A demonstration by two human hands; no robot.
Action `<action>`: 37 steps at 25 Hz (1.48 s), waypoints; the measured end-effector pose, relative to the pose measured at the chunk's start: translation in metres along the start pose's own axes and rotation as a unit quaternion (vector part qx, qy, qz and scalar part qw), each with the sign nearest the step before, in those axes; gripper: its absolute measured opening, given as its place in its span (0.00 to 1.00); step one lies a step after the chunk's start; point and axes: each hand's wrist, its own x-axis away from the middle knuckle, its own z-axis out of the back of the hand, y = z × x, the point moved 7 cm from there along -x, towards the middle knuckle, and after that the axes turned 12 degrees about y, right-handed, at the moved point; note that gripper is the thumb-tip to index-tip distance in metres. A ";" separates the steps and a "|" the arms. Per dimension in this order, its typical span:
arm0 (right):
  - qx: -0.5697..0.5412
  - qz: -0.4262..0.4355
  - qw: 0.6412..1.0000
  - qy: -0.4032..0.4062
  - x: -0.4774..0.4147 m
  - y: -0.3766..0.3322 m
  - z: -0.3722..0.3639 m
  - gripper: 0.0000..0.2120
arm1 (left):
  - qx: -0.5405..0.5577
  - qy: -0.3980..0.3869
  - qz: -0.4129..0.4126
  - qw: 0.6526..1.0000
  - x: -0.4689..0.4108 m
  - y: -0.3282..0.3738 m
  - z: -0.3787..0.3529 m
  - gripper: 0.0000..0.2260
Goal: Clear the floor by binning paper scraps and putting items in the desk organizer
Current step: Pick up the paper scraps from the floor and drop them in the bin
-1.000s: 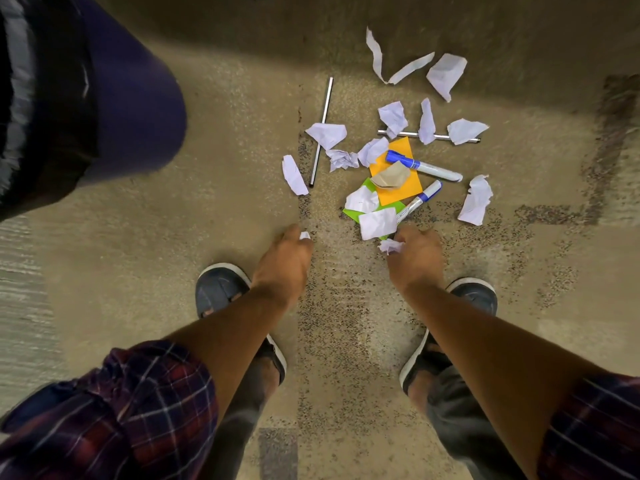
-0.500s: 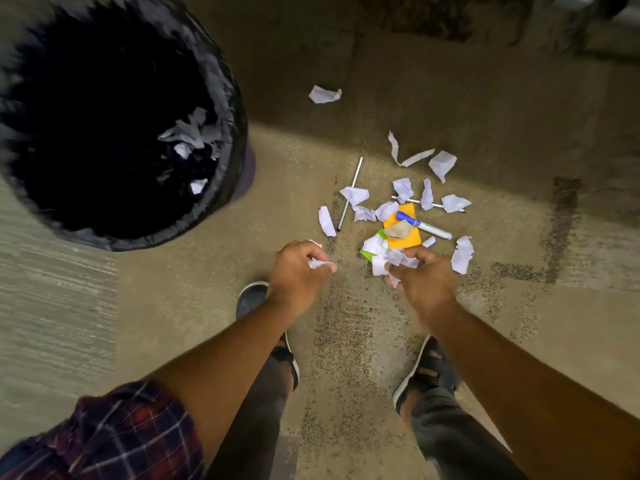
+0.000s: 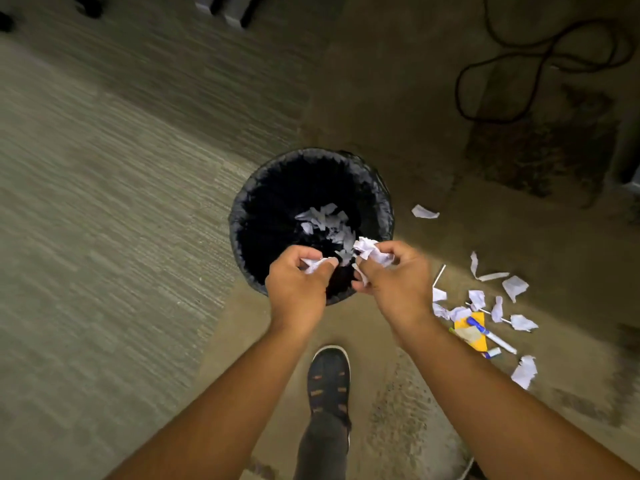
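A round black bin [image 3: 249, 202] lined with a black bag stands on the carpet, white paper scraps [image 3: 329, 223] lying inside it. My left hand [image 3: 298, 289] is over the bin's near rim, shut on a small white scrap [image 3: 313, 265]. My right hand [image 3: 394, 282] is beside it, shut on a crumpled wad of paper [image 3: 372, 249]. To the right on the floor lie several more white scraps [image 3: 516, 287], orange sticky notes [image 3: 472, 332], a blue-capped marker [image 3: 491, 336] and a thin rod [image 3: 439, 274]. No desk organizer is in view.
A black cable [image 3: 512, 60] loops over the carpet at the upper right. One loose scrap [image 3: 424, 212] lies just right of the bin. My dark shoe [image 3: 329, 379] stands below the bin. Dark furniture feet [image 3: 225, 6] show at the top edge.
Both hands picked up scraps from the pile and carried them left and up over the bin. The view swung, so the bin is now centred and the pile sits at the right.
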 end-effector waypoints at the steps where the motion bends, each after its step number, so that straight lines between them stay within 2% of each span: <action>1: 0.010 -0.010 1.000 -0.016 0.002 -0.002 -0.015 0.09 | 0.005 -0.005 0.023 1.000 -0.010 -0.002 0.004 0.07; 4: 0.049 -0.024 0.998 -0.036 0.005 -0.001 -0.036 0.15 | 0.015 -0.022 0.070 0.997 -0.027 -0.011 0.009 0.06; 8: 0.086 0.003 0.996 -0.010 0.006 0.002 -0.025 0.17 | 0.032 0.005 0.099 0.995 -0.033 -0.013 0.025 0.08; 12: 0.132 0.083 0.987 0.027 0.006 0.003 0.009 0.20 | 0.025 -0.002 0.015 1.000 -0.004 0.004 0.021 0.12; 16: 0.201 0.172 0.964 0.013 0.004 0.019 0.049 0.23 | 0.032 -0.045 -0.118 0.992 0.043 0.019 -0.010 0.11; 20: 0.237 0.189 0.953 -0.003 -0.010 0.068 0.117 0.24 | -0.020 -0.078 -0.127 0.989 0.093 -0.022 -0.069 0.12; 27: 0.379 0.113 0.917 0.053 -0.094 0.191 0.294 0.23 | -0.171 -0.143 -0.151 0.963 0.144 -0.126 -0.207 0.17; 32: 0.423 0.016 0.901 0.099 -0.160 0.277 0.374 0.24 | -0.288 -0.075 -0.132 0.946 0.114 -0.198 -0.266 0.18; 35: 0.414 -0.062 0.901 0.113 -0.187 0.323 0.390 0.29 | -0.331 -0.038 -0.103 0.937 0.078 -0.228 -0.283 0.19; 37: 0.437 -0.066 0.892 0.092 -0.198 0.343 0.386 0.27 | -0.367 -0.032 -0.099 0.924 0.065 -0.242 -0.291 0.21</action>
